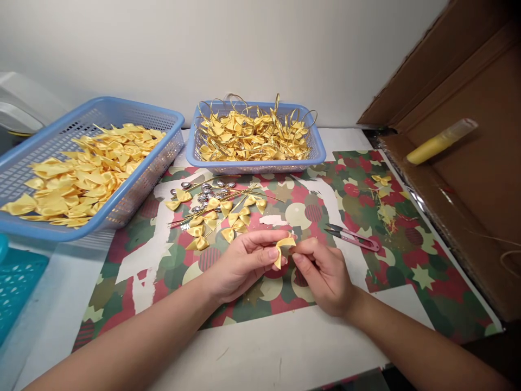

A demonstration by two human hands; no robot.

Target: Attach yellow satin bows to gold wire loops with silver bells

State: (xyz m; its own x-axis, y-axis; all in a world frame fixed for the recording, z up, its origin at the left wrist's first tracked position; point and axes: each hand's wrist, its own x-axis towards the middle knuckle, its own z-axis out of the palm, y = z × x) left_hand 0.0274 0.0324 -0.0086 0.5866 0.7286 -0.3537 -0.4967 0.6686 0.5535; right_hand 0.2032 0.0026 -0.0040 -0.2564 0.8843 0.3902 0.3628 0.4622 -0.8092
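Note:
A yellow satin bow (pixel 286 244) is pinched between the thumb and fingers of my left hand (pixel 252 260), above the patterned paper. Just to its right, the thumb and forefinger of my right hand (pixel 323 274) press together by the bow's edge. Whatever that pinch holds is too small to make out. Beyond my left hand lie several loose yellow bows (pixel 220 206), mixed with gold cords (pixel 264 194) and shiny silver beads (pixel 207 190). Pink-handled thread snips (pixel 353 237) rest on the paper to the right of my right hand, blades toward the left.
A blue basket (pixel 142 209) of yellow bows stands at left. Behind the work area, another blue basket (pixel 256 167) holds bows with gold cords. Torn patterned paper (pixel 260 298) covers the table. Cardboard (pixel 468 108) walls the right side, with a yellow tube (pixel 442 142) sticking out. A teal basket (pixel 20 288) is at far left.

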